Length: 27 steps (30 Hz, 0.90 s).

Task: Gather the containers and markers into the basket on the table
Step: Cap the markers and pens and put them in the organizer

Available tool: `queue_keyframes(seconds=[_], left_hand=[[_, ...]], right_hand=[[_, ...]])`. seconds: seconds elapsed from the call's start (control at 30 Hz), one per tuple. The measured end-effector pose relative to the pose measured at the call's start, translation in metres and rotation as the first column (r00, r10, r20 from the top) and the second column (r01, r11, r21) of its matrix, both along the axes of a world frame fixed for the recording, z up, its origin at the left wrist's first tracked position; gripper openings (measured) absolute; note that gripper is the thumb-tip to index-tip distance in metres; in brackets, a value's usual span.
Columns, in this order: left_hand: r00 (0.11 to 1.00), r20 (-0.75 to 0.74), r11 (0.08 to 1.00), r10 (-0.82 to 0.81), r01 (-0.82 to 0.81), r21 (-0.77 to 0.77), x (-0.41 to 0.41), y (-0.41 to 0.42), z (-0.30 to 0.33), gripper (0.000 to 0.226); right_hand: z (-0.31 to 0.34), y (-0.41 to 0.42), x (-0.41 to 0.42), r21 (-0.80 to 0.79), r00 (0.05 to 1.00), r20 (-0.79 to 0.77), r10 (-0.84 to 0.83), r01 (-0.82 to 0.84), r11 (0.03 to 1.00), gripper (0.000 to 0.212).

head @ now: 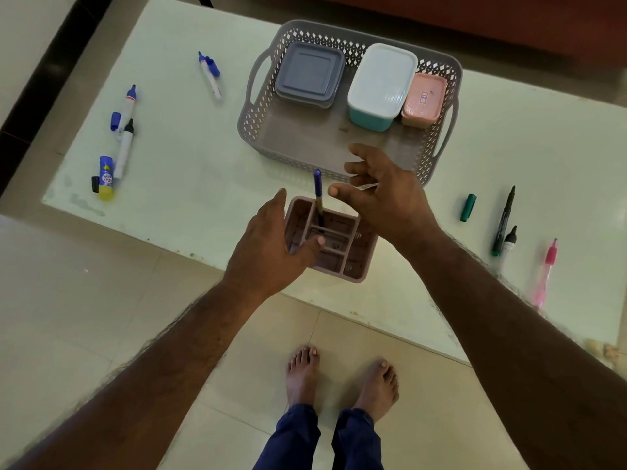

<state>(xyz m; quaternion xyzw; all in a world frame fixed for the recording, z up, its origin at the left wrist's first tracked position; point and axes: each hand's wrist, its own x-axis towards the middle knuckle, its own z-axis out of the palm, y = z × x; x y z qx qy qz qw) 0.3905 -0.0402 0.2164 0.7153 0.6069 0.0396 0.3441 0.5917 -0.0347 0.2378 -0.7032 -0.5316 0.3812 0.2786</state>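
A grey lattice basket (441,62) stands on the white table (190,171). It holds a grey square container (308,74), a teal container with a white lid (381,79) and a small pink container (424,98). In front of the basket is a mauve organizer with compartments (353,252), and a blue pen (317,188) stands upright in its back compartment. My left hand (268,245) grips the organizer's left wall, thumb inside. My right hand (386,195) hovers above the organizer beside the pen, fingers relaxed, holding nothing.
On the table's left lie two uncapped blue markers (210,76) (127,106), a black marker (125,150) and a glue stick (106,178). On the right lie a green cap (468,207), a green marker (505,222), a short black-tipped marker (509,239) and a pink pen (546,273).
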Motion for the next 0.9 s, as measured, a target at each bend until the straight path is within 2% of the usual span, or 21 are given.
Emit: queue_keyframes(seconds=[0.03, 0.1, 0.17, 0.2, 0.33, 0.5, 0.6, 0.7, 0.9], left_hand=[[1.000, 0.003, 0.999, 0.003, -0.003, 0.049, 0.002, 0.000, 0.003, 0.091], [1.000, 0.023, 0.967, -0.011, 0.005, 0.254, 0.008, -0.002, 0.013, 0.082], [0.997, 0.057, 0.869, -0.044, 0.010, 0.495, 0.018, -0.001, 0.024, 0.070], [0.994, 0.087, 0.824, -0.067, 0.006, 0.566, 0.027, -0.001, 0.030, 0.066], [0.958, 0.142, 0.747, -0.251, 0.098, 0.658, 0.070, -0.008, 0.056, 0.055], [0.876, 0.137, 0.756, -0.462, 0.309, 0.577, 0.144, -0.034, 0.057, 0.047], [0.842, 0.151, 0.795, -0.517, 0.408, 0.449, 0.180, -0.048, 0.038, 0.042], [0.850, 0.048, 0.824, -0.525, 0.493, 0.280, 0.211, -0.052, 0.015, 0.039], [0.861, -0.154, 0.828, -0.485, 0.509, 0.235, 0.262, -0.019, -0.025, 0.030]], right_hand=[[0.001, -0.003, 0.004, 0.005, 1.000, 0.006, -0.028, 0.028, 1.000, 0.068], [0.002, -0.011, 0.016, 0.022, 0.994, 0.032, -0.101, 0.101, 0.995, 0.063], [0.002, -0.023, 0.032, 0.048, 0.983, 0.058, -0.176, 0.173, 0.984, 0.056], [0.002, -0.030, 0.041, 0.059, 0.974, 0.072, -0.213, 0.209, 0.976, 0.053], [0.001, -0.063, 0.079, 0.055, 0.930, 0.166, -0.329, 0.324, 0.944, 0.042], [-0.004, -0.104, 0.135, -0.042, 0.821, 0.301, -0.485, 0.519, 0.854, 0.032], [-0.013, -0.124, 0.161, -0.090, 0.764, 0.353, -0.541, 0.603, 0.793, 0.032], [-0.027, -0.126, 0.175, -0.146, 0.779, 0.381, -0.499, 0.583, 0.799, 0.031], [-0.052, -0.082, 0.205, -0.199, 0.795, 0.445, -0.412, 0.537, 0.820, 0.023]])
